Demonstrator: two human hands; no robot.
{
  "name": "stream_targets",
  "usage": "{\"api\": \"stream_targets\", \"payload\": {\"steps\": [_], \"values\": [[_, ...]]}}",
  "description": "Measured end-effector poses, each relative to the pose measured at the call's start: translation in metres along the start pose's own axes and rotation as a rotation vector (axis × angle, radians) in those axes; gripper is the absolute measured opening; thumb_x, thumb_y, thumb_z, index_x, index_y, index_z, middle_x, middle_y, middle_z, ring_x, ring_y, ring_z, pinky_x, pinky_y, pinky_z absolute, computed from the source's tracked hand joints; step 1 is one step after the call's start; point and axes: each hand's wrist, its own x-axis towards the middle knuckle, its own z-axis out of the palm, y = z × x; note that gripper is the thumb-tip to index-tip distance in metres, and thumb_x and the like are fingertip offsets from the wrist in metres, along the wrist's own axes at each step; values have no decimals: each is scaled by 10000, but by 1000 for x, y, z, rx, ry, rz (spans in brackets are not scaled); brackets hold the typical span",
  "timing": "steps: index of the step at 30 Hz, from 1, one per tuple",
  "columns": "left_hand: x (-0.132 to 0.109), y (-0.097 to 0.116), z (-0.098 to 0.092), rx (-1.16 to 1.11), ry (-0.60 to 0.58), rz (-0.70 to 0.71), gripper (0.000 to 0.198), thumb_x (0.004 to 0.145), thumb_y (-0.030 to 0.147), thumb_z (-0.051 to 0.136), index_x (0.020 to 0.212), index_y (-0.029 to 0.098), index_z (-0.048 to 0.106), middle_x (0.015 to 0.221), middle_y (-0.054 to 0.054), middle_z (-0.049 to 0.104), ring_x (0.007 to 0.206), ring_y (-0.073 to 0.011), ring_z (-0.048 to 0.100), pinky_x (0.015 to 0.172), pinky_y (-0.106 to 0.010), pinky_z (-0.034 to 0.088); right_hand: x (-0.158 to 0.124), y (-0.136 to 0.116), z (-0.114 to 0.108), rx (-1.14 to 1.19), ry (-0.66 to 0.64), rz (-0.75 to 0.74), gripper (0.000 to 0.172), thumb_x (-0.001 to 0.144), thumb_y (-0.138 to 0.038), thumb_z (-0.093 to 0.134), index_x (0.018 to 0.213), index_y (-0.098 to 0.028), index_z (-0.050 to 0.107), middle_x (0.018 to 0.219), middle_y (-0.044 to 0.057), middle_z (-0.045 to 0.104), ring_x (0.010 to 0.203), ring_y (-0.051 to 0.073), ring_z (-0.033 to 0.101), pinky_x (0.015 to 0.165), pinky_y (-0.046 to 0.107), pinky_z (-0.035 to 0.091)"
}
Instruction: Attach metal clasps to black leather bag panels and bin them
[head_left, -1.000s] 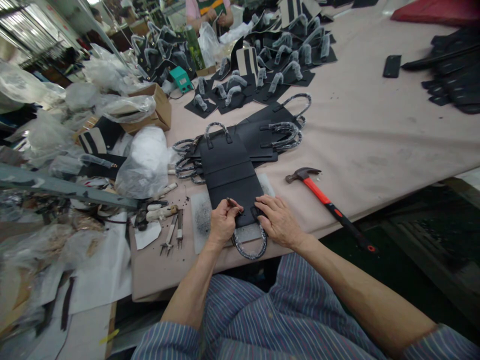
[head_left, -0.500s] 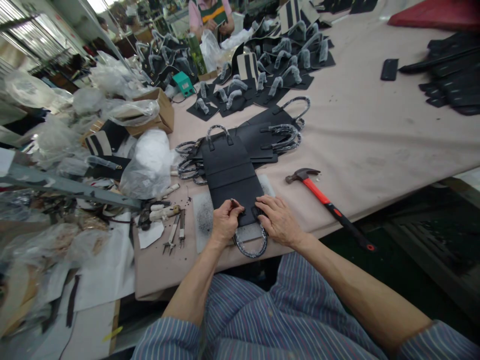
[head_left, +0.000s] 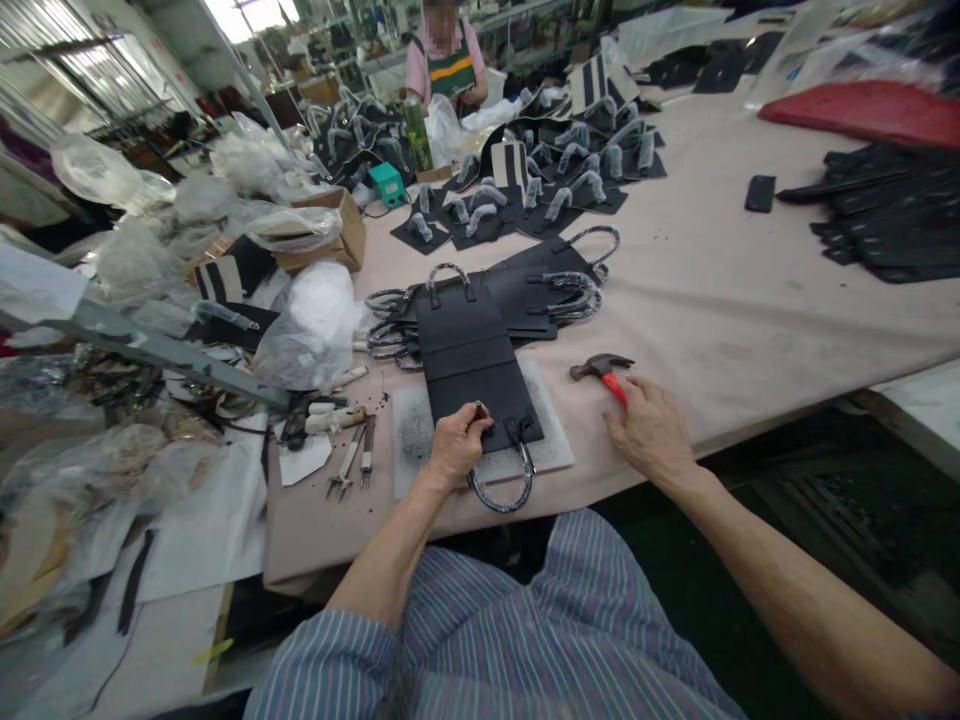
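Observation:
A flat black leather bag panel (head_left: 472, 360) lies on a white mat (head_left: 551, 450) at the table's near edge, its wrapped handle (head_left: 501, 496) hanging over the edge. My left hand (head_left: 457, 445) is closed in a pinch on a small metal punch (head_left: 478, 408) standing upright on the panel's near left corner. My right hand (head_left: 649, 430) lies over the red handle of a hammer (head_left: 600, 368), fingers curled round it, to the right of the mat.
More black panels with wrapped handles (head_left: 559, 275) are stacked behind. Small hand tools (head_left: 352, 462) lie left of the mat, beside plastic bags (head_left: 307, 320) and a cardboard box (head_left: 330, 235). Another person (head_left: 444, 55) works at the table's far end. Black pieces (head_left: 892, 215) lie at the right.
My right hand has left the bag panel and moved right onto the hammer's handle. The left hand stays pinched on the punch. The camera has tilted up a little.

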Motion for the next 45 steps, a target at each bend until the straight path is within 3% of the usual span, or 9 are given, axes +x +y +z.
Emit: {"api": "stream_targets", "payload": {"steps": [5, 10, 15, 21, 24, 29, 34, 40, 45], "values": [[-4, -4, 4, 68, 4, 23, 92, 911, 152, 595, 914, 204, 671, 858, -4, 738, 784, -140, 694, 774, -225, 523, 3, 23, -19, 141, -350, 456, 155, 871, -289, 599, 949, -155, 603, 901, 140, 611, 895, 304, 619, 782, 413, 497], [-7, -5, 6, 55, 22, 57, 120, 920, 132, 585, 922, 204, 682, 901, -14, 756, 810, -150, 710, 805, -238, 534, 3, -14, -40, 681, -519, 618, 117, 852, -298, 563, 806, -220, 489, 643, -24, 457, 509, 135, 446, 490, 258, 417], [-7, -8, 7, 64, 17, 37, 114, 924, 139, 595, 922, 205, 687, 915, -16, 763, 836, -156, 718, 836, -243, 542, 2, -72, -78, 813, -387, 409, 317, 964, -518, 384, 872, -232, 486, 606, -59, 389, 415, 111, 339, 399, 237, 287], [-6, -12, 7, 80, 10, 44, 111, 920, 133, 597, 926, 198, 686, 895, -16, 757, 825, -155, 717, 826, -243, 545, 11, -117, -105, 178, -222, -287, 315, 995, -456, 414, 784, -228, 468, 573, 7, 496, 465, 147, 412, 494, 300, 221], [-6, -14, 7, 72, 22, 69, 110, 917, 131, 600, 932, 198, 686, 898, -16, 759, 826, -157, 720, 819, -245, 546, 13, -123, -112, 17, -317, -383, 301, 1010, -400, 414, 764, -230, 455, 551, 7, 503, 433, 145, 394, 491, 309, 177], [-6, -18, 10, 62, 28, 88, 104, 926, 145, 600, 923, 199, 689, 936, -22, 766, 856, -157, 724, 839, -248, 548, 6, -125, -117, 250, 86, -301, 369, 1058, -452, 262, 821, -234, 442, 584, 2, 505, 463, 146, 442, 501, 286, 284], [-6, -19, 9, 100, 13, 73, 112, 913, 139, 609, 939, 207, 694, 881, -14, 761, 795, -161, 720, 775, -247, 548, 6, -120, -115, 97, -266, -429, 346, 1019, -430, 401, 736, -236, 441, 506, -19, 448, 402, 121, 326, 471, 303, 167], [-7, -17, 8, 68, 25, 109, 102, 919, 142, 610, 926, 201, 694, 921, -27, 767, 845, -164, 728, 816, -256, 558, 4, -126, -116, 209, -18, -230, 388, 1074, -448, 244, 864, -226, 483, 617, 11, 542, 485, 147, 466, 506, 286, 285], [-6, -18, 7, 81, -2, 63, 94, 923, 171, 608, 896, 206, 691, 881, -27, 760, 811, -161, 719, 798, -252, 559, 2, -104, -95, -88, -480, -287, 326, 1049, -431, 371, 869, -209, 528, 645, 46, 610, 516, 179, 545, 515, 308, 237]]}}
